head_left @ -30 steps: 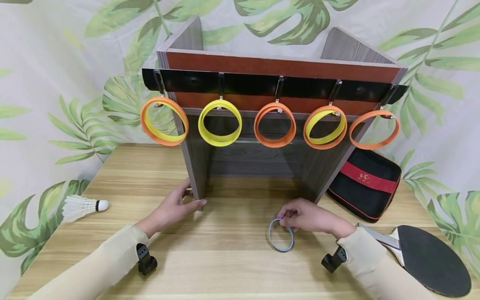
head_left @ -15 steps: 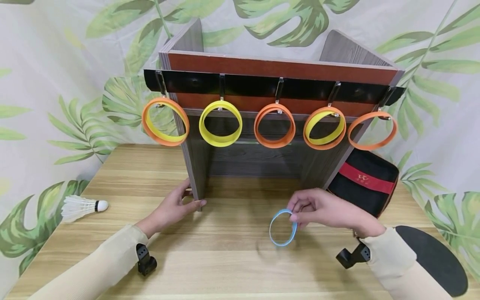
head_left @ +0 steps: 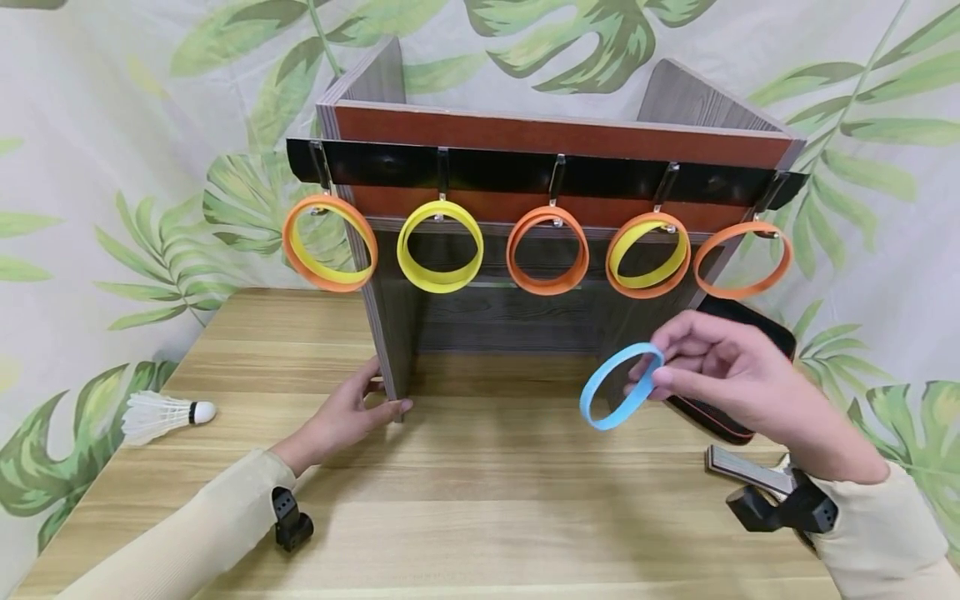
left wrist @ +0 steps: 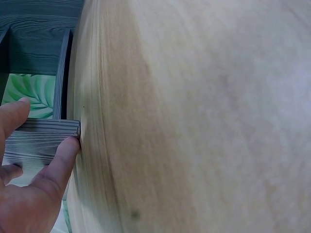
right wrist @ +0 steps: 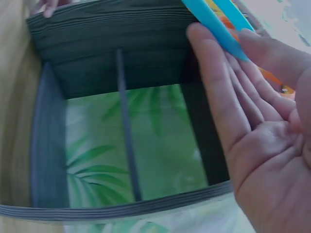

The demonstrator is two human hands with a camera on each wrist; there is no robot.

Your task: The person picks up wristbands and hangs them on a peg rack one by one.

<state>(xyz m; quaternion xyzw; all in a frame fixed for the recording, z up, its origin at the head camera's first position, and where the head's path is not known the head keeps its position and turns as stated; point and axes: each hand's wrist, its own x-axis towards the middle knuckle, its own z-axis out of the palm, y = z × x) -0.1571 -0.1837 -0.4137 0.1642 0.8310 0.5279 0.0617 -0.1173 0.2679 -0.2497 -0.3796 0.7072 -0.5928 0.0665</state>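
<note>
My right hand (head_left: 742, 375) pinches a light blue wristband (head_left: 633, 387) between thumb and fingertips, in the air before the right side of a grey wooden shelf (head_left: 480, 325). In the right wrist view the blue band (right wrist: 218, 29) shows at the fingertips. My left hand (head_left: 352, 412) grips the lower front edge of the shelf's left panel (left wrist: 43, 141), thumb on its front edge. Along a black rail (head_left: 502, 171) hang orange and yellow bands on several metal hooks: a yellow band (head_left: 405, 268), an orange band (head_left: 517, 268) and a lone orange band (head_left: 776, 271) at the right end.
A shuttlecock (head_left: 165, 414) lies at the left on the wooden table (head_left: 450, 533). Behind my right hand are a black case (head_left: 776, 331), mostly covered, and the handle of a table tennis paddle (head_left: 746, 471). A leaf-patterned cloth (head_left: 135, 108) hangs behind the shelf.
My right hand has lifted the blue wristband off the tabletop and carried it up and to the right, towards the hooks. My left hand stays on the shelf panel.
</note>
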